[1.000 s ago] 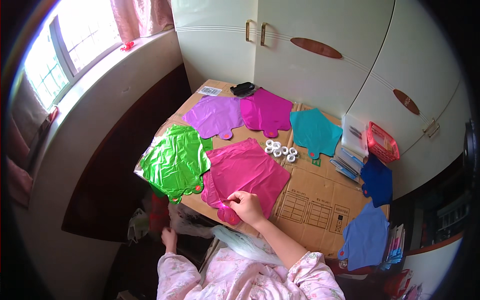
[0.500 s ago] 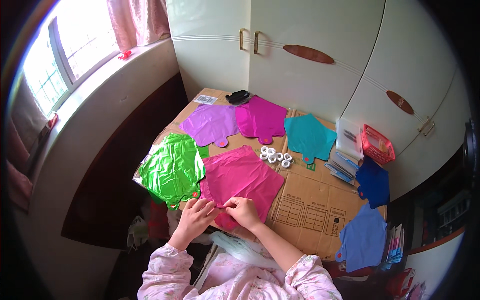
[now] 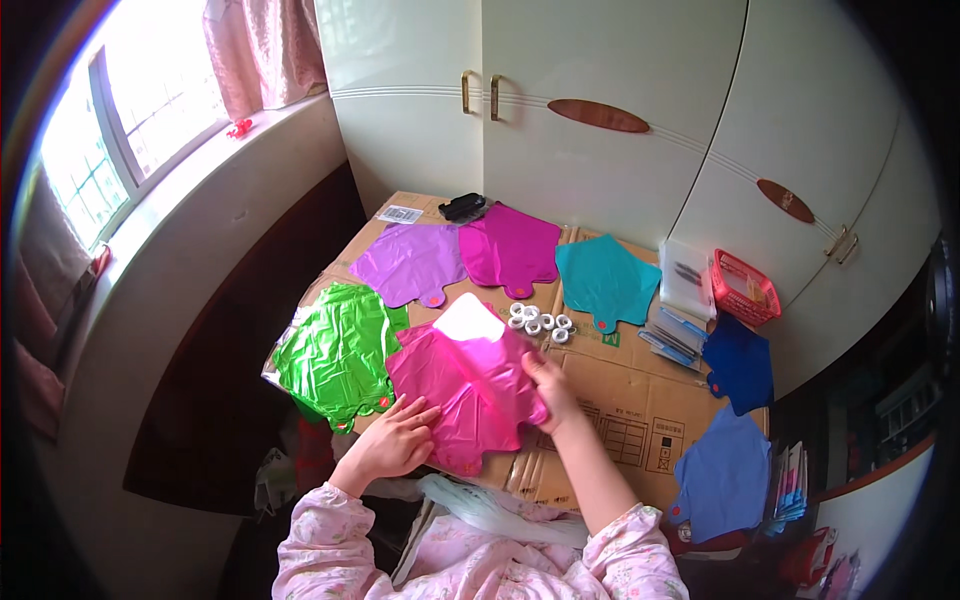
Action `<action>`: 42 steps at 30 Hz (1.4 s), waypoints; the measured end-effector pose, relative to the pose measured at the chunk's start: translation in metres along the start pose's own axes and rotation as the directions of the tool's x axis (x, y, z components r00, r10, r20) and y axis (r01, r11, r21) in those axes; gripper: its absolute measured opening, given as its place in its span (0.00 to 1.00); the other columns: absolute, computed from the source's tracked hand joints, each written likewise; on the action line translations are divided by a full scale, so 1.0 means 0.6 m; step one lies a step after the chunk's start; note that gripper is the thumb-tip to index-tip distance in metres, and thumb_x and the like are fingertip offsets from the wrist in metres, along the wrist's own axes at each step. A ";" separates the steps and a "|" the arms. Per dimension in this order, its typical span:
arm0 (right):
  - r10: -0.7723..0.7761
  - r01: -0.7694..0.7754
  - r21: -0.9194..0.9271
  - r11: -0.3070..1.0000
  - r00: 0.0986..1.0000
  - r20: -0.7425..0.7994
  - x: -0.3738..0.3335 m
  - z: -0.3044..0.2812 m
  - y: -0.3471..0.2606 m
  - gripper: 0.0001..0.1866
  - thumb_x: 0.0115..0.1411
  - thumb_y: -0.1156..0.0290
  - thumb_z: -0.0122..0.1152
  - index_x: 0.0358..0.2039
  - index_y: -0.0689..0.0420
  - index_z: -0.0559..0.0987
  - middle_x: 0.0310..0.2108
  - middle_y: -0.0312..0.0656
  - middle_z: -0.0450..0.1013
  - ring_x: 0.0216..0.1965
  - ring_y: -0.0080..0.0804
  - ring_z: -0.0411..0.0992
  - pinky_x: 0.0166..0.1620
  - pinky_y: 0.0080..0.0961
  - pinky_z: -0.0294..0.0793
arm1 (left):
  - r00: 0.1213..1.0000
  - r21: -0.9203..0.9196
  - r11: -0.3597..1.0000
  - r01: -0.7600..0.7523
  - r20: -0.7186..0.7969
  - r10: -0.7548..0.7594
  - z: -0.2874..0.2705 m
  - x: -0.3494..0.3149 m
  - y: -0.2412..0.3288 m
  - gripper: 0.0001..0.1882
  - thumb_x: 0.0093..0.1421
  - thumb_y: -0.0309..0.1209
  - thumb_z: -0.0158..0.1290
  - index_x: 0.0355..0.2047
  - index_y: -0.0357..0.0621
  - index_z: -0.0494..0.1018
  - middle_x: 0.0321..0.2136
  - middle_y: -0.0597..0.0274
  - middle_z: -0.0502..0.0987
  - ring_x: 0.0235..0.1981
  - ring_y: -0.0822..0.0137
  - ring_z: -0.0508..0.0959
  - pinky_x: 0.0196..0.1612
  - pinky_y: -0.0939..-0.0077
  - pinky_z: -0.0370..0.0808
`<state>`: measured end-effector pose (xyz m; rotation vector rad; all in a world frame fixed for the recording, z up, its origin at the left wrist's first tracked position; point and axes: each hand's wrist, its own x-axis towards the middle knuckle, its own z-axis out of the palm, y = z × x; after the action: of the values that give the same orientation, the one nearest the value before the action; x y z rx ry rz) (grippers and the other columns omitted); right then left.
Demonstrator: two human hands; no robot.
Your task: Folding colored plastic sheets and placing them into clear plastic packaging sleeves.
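My right hand (image 3: pixel 553 394) is closed on the edge of a flat pink star-shaped foil balloon (image 3: pixel 510 375), raised and slightly blurred, with a bright white glare at its top. Beneath it lie more flat pink foil balloons (image 3: pixel 425 365); how many cannot be made out. My left hand (image 3: pixel 398 440) rests on their near left edge, fingers stretched out and holding nothing. Beside it on the left is a crinkled green foil balloon (image 3: pixel 335 350). Several small white rings or rolls (image 3: pixel 532 320) sit just beyond the pink ones.
Flat foil balloons in lilac (image 3: pixel 405 265), magenta (image 3: pixel 512 248), teal (image 3: pixel 605 280), dark blue (image 3: pixel 738 362) and light blue (image 3: pixel 722 465) line the cardboard (image 3: pixel 610 375). A red basket (image 3: pixel 745 285), packets (image 3: pixel 672 335) and a black object (image 3: pixel 463 207) stand near the cabinet (image 3: pixel 610 60).
My hands have moved apart from the near edge. My right hand has gone right and away from me, lifting a pink foil balloon; my left hand has flattened out.
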<state>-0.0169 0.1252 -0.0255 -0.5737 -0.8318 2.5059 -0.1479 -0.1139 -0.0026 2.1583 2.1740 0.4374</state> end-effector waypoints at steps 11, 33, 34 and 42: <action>-0.605 0.605 0.006 0.796 0.796 0.027 -0.110 -0.101 -0.314 0.24 0.60 0.62 0.58 0.54 0.57 0.67 0.48 0.41 0.70 0.48 0.34 0.70 0.52 0.36 0.71 | 0.996 0.027 0.999 0.025 -0.086 -0.023 0.014 0.030 0.005 0.16 0.57 0.37 0.53 0.46 0.49 0.75 0.43 0.57 0.72 0.50 0.55 0.71 0.52 0.65 0.69; -0.312 0.193 -0.819 -0.540 0.858 0.408 -0.288 -0.138 -0.055 0.20 0.56 0.60 0.58 0.42 0.62 0.71 0.43 0.48 0.70 0.56 0.46 0.64 0.54 0.50 0.65 | 0.857 -0.029 0.859 -0.511 0.056 0.512 0.046 0.269 0.196 0.24 0.56 0.40 0.54 0.51 0.44 0.69 0.55 0.51 0.66 0.59 0.50 0.63 0.60 0.56 0.61; -0.336 0.205 -0.821 -0.533 0.839 0.428 -0.298 -0.142 -0.067 0.21 0.55 0.59 0.60 0.42 0.61 0.72 0.44 0.47 0.70 0.56 0.46 0.64 0.54 0.45 0.66 | 0.847 0.003 0.849 -0.528 0.078 0.526 0.068 0.284 0.202 0.25 0.57 0.42 0.54 0.53 0.46 0.68 0.56 0.50 0.65 0.60 0.48 0.62 0.60 0.54 0.60; -0.676 -0.406 -0.741 -0.535 0.731 0.088 -0.416 -0.258 -0.143 0.14 0.47 0.70 0.64 0.33 0.60 0.74 0.40 0.46 0.74 0.42 0.42 0.73 0.43 0.34 0.76 | 0.797 0.049 0.829 -0.557 0.314 0.516 0.130 0.316 0.194 0.33 0.55 0.52 0.52 0.59 0.56 0.61 0.61 0.51 0.58 0.62 0.43 0.56 0.59 0.41 0.56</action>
<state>0.2892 0.1277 -0.0238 -1.4031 -2.4330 -0.0956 -0.0217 0.0847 -0.0193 2.7050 1.4515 -0.0309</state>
